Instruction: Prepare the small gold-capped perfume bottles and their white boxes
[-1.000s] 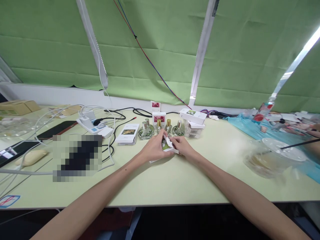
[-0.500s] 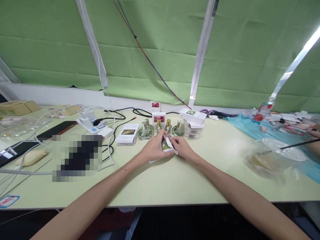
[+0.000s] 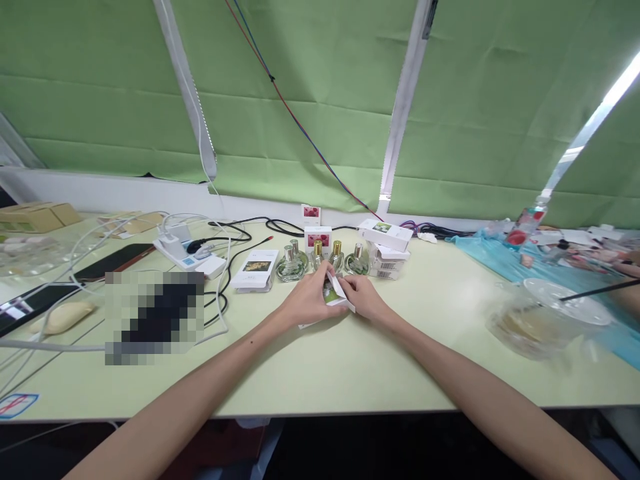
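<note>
My left hand wraps round a small white carton with a green and white flower picture, held just above the table. The fingers of my right hand are bent and pressed at the carton's right end, by a raised flap. Just behind stand several glass perfume bottles, some with gold caps and some with silver ones. Among them a white box with a pink picture is upright. Left of the bottles lies a white box with a yellow flower picture. More white boxes are stacked at right.
A power strip with tangled cables and dark phones occupies the left side. On the right are a clear plastic bowl with a dark stick, a blue plastic sheet and a bottle. A green blind hangs behind.
Both hands stay on the white carton in nearly the same place. The whole view has shifted very slightly; nothing else visibly moves.
</note>
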A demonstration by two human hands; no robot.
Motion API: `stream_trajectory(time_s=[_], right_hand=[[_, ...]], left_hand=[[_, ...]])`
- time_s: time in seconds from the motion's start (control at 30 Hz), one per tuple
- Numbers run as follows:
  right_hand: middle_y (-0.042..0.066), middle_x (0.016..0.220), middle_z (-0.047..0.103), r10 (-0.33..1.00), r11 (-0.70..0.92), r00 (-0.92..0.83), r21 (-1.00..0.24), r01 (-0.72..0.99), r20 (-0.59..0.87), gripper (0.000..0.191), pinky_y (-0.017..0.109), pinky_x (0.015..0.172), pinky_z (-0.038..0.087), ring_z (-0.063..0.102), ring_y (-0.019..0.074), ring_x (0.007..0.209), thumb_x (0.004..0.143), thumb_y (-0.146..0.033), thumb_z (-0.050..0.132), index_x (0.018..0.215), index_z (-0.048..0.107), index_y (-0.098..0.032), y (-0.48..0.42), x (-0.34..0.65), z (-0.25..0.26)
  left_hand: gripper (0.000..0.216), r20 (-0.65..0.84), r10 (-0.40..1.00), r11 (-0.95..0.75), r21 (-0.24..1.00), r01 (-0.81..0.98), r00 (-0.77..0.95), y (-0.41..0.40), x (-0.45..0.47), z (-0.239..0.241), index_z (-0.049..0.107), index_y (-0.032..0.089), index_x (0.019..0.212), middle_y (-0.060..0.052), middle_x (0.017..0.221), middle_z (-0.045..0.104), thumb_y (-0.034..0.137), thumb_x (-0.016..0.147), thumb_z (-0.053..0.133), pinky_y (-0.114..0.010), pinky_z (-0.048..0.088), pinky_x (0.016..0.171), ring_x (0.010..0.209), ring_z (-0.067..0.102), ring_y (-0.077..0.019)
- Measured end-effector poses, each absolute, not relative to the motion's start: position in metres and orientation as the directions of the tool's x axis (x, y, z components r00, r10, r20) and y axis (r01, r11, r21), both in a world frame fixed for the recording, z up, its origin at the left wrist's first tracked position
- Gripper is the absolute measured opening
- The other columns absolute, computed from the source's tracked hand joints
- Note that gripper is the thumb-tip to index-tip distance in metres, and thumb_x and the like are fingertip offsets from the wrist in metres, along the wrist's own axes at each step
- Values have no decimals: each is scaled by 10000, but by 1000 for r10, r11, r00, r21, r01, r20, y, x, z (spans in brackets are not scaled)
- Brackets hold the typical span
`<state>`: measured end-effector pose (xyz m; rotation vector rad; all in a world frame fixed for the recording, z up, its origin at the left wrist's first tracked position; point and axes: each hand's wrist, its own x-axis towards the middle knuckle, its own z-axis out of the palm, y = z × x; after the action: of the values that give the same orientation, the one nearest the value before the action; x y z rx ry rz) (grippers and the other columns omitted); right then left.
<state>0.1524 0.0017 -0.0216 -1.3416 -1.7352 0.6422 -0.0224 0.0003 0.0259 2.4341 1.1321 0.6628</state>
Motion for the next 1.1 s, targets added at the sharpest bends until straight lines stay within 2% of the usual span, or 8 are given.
stream_trajectory(time_s=[0.63, 0.97, 1.1], right_hand=[[-3, 623, 530, 939, 332, -115, -770, 544, 324, 299, 270, 575, 287, 383, 125, 585, 875, -321, 409, 629, 511, -187, 3, 153, -26], [-9, 598, 519, 930, 354, -116, -759, 546, 350, 307, 266, 572, 289, 381, 124, 574, 872, -329, 430, 606, 500, -192, -2, 152, -20], [3, 627, 572, 939, 318, -66, -785, 531, 337, 266, 266, 580, 307, 435, 135, 593, 843, -323, 457, 646, 571, -184, -2, 152, -19]], left_hand=[[569, 247, 788, -600, 518, 610, 565, 1, -23, 24, 405, 250, 1069, 16, 837, 550, 474, 654, 721, -282, 365, 646, 807, 542, -221], [578, 261, 794, -592, 538, 600, 550, 0, -23, 25, 446, 245, 1077, 2, 851, 566, 469, 624, 727, -289, 376, 658, 805, 540, -228], [570, 268, 789, -599, 540, 592, 553, 0, -23, 25, 433, 248, 1065, 13, 826, 560, 476, 635, 730, -279, 367, 646, 780, 535, -216]])
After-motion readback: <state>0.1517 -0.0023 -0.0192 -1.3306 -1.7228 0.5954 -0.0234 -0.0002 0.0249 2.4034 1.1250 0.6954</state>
